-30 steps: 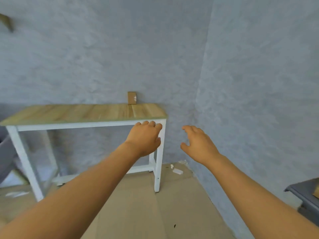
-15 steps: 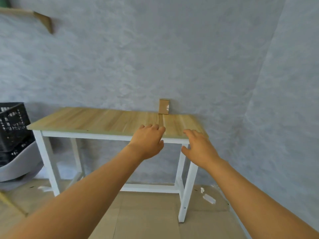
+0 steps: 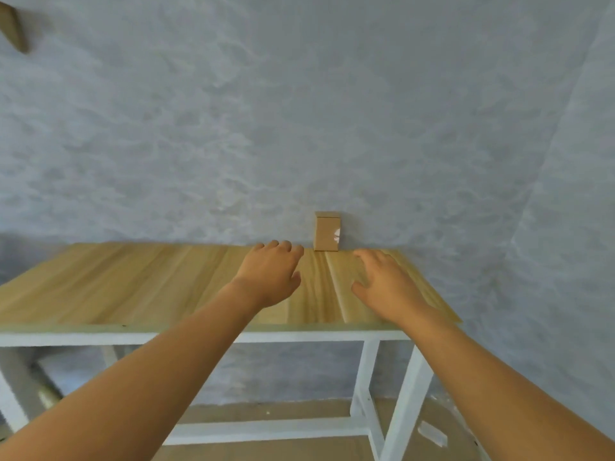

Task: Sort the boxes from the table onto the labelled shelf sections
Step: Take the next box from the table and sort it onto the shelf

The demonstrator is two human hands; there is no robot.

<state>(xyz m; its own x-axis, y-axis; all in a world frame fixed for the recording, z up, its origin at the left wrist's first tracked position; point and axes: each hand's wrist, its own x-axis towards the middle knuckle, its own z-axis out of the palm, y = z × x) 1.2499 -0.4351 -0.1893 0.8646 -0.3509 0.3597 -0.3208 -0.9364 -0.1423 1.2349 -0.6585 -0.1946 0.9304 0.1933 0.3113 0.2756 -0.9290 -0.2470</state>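
A mottled grey-blue wall (image 3: 299, 111) fills most of the view, and against it stands a table (image 3: 133, 287) with a pale wood-grain top on white legs, over a floor laid with flat cardboard. One small box (image 3: 327, 231) stands upright at the very back edge of the tabletop, touching or all but touching the wall, toward the right end.

Both arms reach out over the wood. The left hand (image 3: 273, 274) hovers palm down with fingers loosely bent and nothing in it, its fingertips just short of the box and a little to its left. The right hand (image 3: 386, 287) is spread wider, fingers splayed, likewise holding nothing, near the box on its right.

The risk I see is a clumsy first contact. The box is tall for its footprint, so a fingertip that meets it high up would likely tip it over, or shove it sideways along the wall. With the wall hard behind it, fingers cannot reach round the back; the grip probably has to come from the two sides or the top.

The box itself is plain brown cardboard, closed, with a white round mark low on its front right. No shelf sections show from here, apart from a wooden bracket (image 3: 13, 26) at the upper left.
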